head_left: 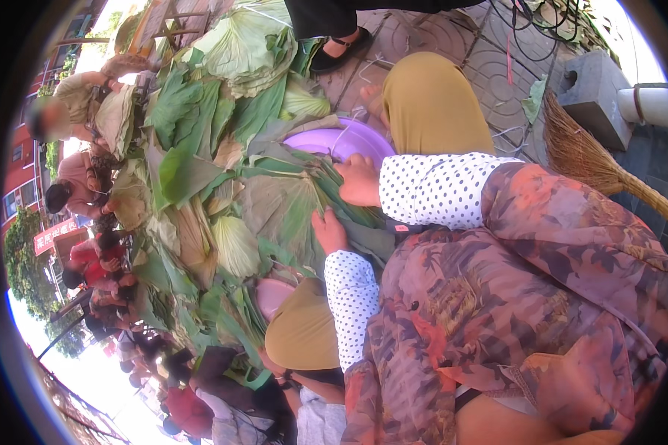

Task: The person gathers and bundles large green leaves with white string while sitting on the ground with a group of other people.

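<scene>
Head view: left hand's (329,231) and right hand's (359,182) fingers clamp leaves (280,206) overlapping purple basin (367,138).

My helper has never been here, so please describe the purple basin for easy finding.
Look at the big leaf heap. At its edge, near the right hand and a tan knee, the round purple basin shows, partly under leaves. Its bright purple sets it apart from the pink basin.
</scene>
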A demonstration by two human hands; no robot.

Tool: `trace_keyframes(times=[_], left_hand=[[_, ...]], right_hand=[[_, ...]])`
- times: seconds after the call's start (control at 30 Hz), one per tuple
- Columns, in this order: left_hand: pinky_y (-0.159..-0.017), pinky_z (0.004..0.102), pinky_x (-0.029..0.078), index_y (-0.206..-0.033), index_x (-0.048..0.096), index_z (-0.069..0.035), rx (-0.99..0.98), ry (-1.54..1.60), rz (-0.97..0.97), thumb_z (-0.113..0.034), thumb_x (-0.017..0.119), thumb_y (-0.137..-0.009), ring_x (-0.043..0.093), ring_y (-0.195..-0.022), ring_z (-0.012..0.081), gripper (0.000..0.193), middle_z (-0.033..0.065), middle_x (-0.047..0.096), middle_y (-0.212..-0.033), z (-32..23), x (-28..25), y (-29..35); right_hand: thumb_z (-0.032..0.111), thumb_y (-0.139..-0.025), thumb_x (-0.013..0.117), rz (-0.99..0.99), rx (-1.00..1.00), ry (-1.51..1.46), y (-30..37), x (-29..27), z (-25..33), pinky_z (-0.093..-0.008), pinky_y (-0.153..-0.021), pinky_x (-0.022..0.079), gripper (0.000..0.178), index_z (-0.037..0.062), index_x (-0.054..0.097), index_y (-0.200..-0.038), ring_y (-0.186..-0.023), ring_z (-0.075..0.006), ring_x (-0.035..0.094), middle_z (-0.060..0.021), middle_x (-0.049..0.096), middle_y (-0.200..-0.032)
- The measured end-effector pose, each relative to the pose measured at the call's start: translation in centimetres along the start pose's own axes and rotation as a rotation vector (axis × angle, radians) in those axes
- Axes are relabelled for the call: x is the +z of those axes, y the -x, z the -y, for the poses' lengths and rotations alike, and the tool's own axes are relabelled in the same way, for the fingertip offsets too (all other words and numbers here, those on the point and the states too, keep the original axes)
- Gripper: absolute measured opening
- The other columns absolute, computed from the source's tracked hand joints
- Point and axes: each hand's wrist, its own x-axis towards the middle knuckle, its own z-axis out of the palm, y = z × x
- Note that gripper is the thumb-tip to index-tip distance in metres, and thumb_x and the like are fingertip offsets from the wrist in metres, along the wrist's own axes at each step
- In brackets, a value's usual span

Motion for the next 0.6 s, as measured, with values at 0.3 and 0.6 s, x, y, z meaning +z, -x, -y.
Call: trace_keyframes(times=[0.3,0.6], left_hand=[[-0.097,0.0438,0.043,-0.123,0.059,0.006,0.002,0.037,0.033,-0.022,0.053,-0.096,0.059,-0.108,0.0397,0.039,0.0282,0.062,-0.12,0.7,-0.7,-0.3],[-0.093,0.0355,0.046,-0.13,0.054,0.007,-0.009,0.163,-0.008,-0.023,0.054,-0.096,0.06,-0.102,0.0235,0.045,0.0167,0.065,-0.118,1.9,0.2,-2.2]], right_hand=[[0.014,-0.083,0.055,-0.03,-0.155,-0.077,1.3,1.9,0.1,-0.0479,-0.108,0.037,0.074,-0.0018,0.035,-0.152,-0.126,-0.047,0.044,-0.0281,0.044,-0.139],[0.012,-0.083,0.057,-0.182,-0.274,-0.227,0.2,2.0,0.0,-0.0434,-0.101,0.044,0.074,-0.0092,0.03,-0.149,-0.119,-0.0431,0.054,-0.0306,0.054,-0.127]])
